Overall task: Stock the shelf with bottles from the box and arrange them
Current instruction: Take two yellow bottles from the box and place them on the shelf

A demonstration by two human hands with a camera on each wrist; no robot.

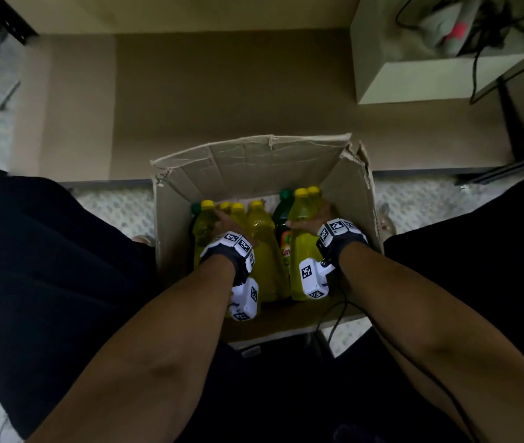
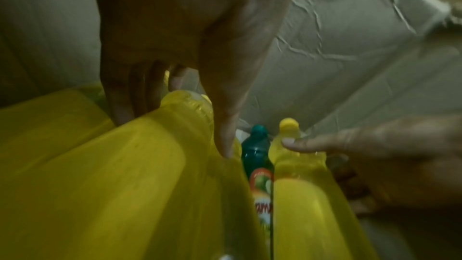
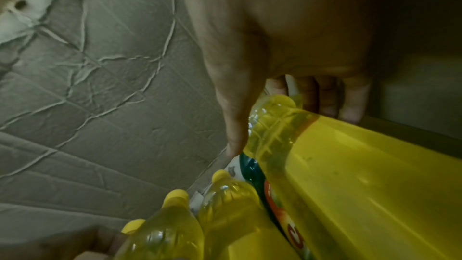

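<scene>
Reaching down into the cardboard box (image 1: 254, 161), both of your hands are on yellow bottles. Your left hand (image 1: 227, 223) wraps a yellow bottle (image 2: 140, 165) near the left wall of the box: in the left wrist view the thumb (image 2: 225, 135) lies along one side of its shoulder and the fingers (image 2: 120, 102) curl down the other side, so the hand grasps it. Your right hand (image 1: 313, 220) does the same with the yellow bottle by the right wall (image 1: 304, 247); the right wrist view shows the thumb (image 3: 235, 129) on the near side of the neck and the fingers (image 3: 350, 102) curled behind it, between that bottle and the box wall.

Between the two gripped bottles stands a dark green bottle (image 1: 283, 228) with a green cap and an orange label, touching the right-hand one. More yellow-capped bottles (image 1: 259, 238) stand upright in a row at the middle of the box. All the bottles are inside the box. Beyond its far edge lies a bare brown shelf board (image 1: 222, 91), with a pale box (image 1: 414, 75) at its far right corner.
</scene>
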